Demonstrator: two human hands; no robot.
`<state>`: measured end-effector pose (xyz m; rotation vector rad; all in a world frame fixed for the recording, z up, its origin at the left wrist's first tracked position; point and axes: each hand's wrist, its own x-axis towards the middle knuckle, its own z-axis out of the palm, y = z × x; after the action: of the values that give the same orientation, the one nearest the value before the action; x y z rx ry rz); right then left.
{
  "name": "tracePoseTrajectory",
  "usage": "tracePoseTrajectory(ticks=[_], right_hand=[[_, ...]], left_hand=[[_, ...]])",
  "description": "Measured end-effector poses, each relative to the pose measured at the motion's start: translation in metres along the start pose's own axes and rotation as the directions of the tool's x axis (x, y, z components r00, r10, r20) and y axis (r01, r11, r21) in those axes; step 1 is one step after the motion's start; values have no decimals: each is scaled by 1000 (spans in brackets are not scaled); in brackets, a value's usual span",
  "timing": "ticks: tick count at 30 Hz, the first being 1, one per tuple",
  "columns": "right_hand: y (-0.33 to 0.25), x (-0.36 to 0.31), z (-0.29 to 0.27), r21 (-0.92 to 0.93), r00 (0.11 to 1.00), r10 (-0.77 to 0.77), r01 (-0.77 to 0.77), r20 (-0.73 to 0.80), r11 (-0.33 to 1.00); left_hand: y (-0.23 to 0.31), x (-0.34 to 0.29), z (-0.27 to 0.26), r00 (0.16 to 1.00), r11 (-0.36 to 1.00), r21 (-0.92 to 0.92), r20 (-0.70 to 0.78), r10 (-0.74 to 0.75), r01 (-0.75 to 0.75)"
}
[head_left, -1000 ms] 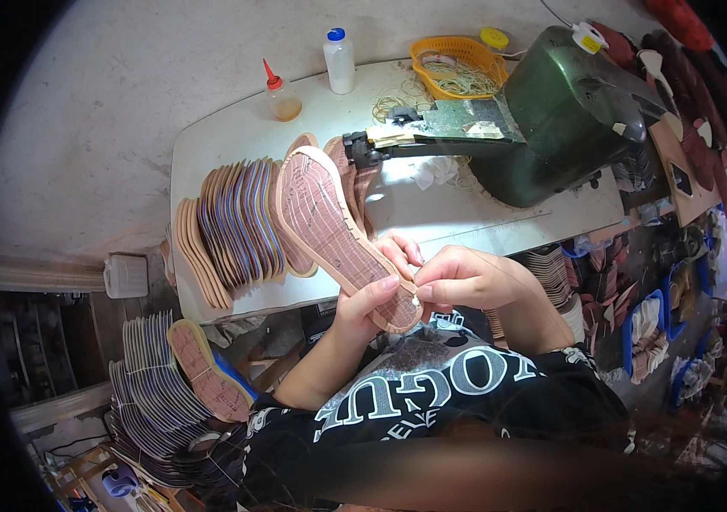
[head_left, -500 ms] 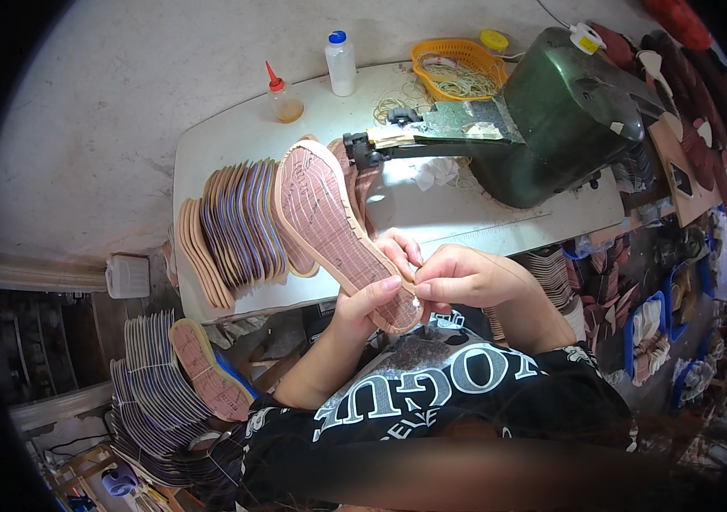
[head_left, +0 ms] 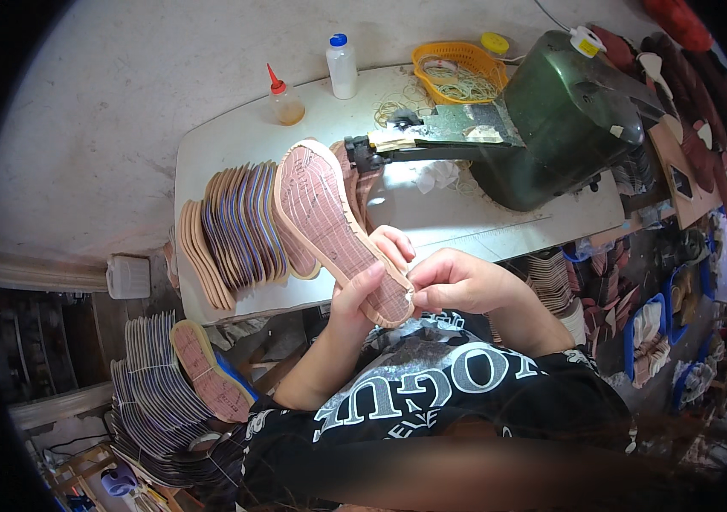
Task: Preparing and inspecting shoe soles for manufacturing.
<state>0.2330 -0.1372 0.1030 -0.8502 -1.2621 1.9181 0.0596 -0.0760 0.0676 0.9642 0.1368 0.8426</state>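
Observation:
A shoe insole (head_left: 329, 226) with a reddish-brown, line-marked face and a pale beige rim slants across the middle, heel end toward me. My left hand (head_left: 358, 299) is closed around its heel part, thumb lying on the face and fingers behind. At the right side of the heel my right hand (head_left: 459, 280) pinches the rim between thumb and fingertips, beside a small whitish patch. Just left of this insole, a long row of similar insoles (head_left: 231, 230) stands on edge on the white table (head_left: 491, 230). Other insoles partly show behind the held one.
A dark green sewing machine (head_left: 542, 111) reaches its arm over the table. Behind stand a red-tipped glue bottle (head_left: 286, 107), a blue-capped bottle (head_left: 341, 68) and a yellow basket (head_left: 457, 61) of cord. Tied insole stacks (head_left: 159, 367) lie lower left; blue bins (head_left: 649, 328) stand right.
The heel of the insole has shifted slightly up and left. My right hand has moved a little left with it, its fingertips still at the heel rim.

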Motion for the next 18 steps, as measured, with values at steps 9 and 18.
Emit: tracePoseTrajectory(ticks=[9, 18], right_hand=[[-2, -4, -12, -37, 986, -29, 23, -163, 999], [24, -9, -29, 29, 927, -47, 62, -372, 998]], left_hand=[[3, 8, -9, 849, 999, 26, -528, 31, -20], [17, 23, -66, 765, 997, 65, -644, 4, 49]])
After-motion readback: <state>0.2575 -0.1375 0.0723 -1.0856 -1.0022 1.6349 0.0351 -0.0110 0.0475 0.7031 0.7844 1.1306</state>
